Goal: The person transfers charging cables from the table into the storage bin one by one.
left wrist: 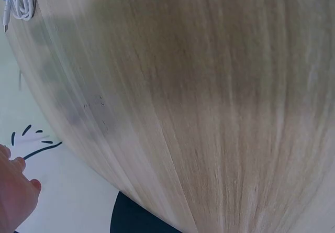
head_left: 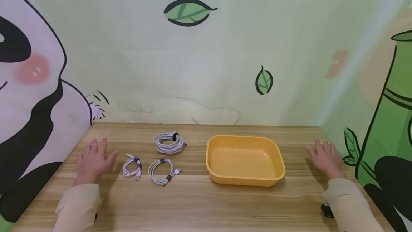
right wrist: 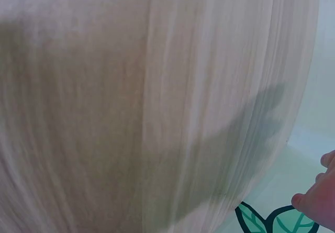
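My left hand point(head_left: 92, 162) is over the left side of the wooden table, fingers spread and holding nothing. Nearest to it lies a small coiled white cable point(head_left: 132, 166) with a dark blue tie and a USB plug. Beside that is another coiled white cable point(head_left: 161, 172) with dark ties, and behind them a thicker white cable coil point(head_left: 168, 143) with a black tie. A yellow rectangular tray point(head_left: 245, 182) sits right of the cables with nothing in it. My right hand point(head_left: 326, 160), fingers spread, is over the table's right side, apart from the tray.
The wooden table point(head_left: 193, 207) ends at a pale green printed backdrop point(head_left: 225, 63) with leaves. A panda print point(head_left: 29, 99) rises at the left, bamboo print point(head_left: 389, 128) at the right. A small black object point(head_left: 327, 211) shows under the right sleeve.
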Tool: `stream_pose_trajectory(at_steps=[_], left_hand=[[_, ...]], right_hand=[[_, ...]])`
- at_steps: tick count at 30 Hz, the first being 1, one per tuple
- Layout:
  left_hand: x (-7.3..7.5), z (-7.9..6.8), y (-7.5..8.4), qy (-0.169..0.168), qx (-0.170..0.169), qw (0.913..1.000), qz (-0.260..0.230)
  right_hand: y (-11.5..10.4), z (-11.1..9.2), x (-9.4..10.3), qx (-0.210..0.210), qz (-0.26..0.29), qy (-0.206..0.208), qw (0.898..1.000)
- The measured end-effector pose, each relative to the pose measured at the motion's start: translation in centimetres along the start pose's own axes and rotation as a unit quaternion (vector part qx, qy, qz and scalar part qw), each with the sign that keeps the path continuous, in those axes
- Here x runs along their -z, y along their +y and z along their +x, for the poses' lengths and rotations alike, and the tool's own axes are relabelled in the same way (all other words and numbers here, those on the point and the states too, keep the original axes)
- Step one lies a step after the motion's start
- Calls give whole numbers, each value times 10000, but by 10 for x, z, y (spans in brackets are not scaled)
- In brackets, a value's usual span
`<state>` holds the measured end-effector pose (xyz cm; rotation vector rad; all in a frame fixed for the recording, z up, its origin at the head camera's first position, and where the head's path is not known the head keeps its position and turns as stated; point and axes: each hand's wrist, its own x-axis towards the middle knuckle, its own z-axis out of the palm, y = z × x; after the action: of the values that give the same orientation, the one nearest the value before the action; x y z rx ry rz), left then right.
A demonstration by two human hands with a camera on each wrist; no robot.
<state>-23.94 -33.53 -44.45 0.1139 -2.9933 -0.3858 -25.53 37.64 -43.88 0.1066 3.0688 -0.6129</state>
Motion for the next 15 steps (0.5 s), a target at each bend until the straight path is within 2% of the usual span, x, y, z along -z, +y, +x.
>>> stream_pose_trajectory(at_steps=[8,15], left_hand=[[0,1,-1,-122,46,9999,-5],[6,2,2,-98,25,9999,-106]], right_hand=[[-4,1,3,54,-1,-37,10000],[-10,4,7,144,-123,-99,9998]])
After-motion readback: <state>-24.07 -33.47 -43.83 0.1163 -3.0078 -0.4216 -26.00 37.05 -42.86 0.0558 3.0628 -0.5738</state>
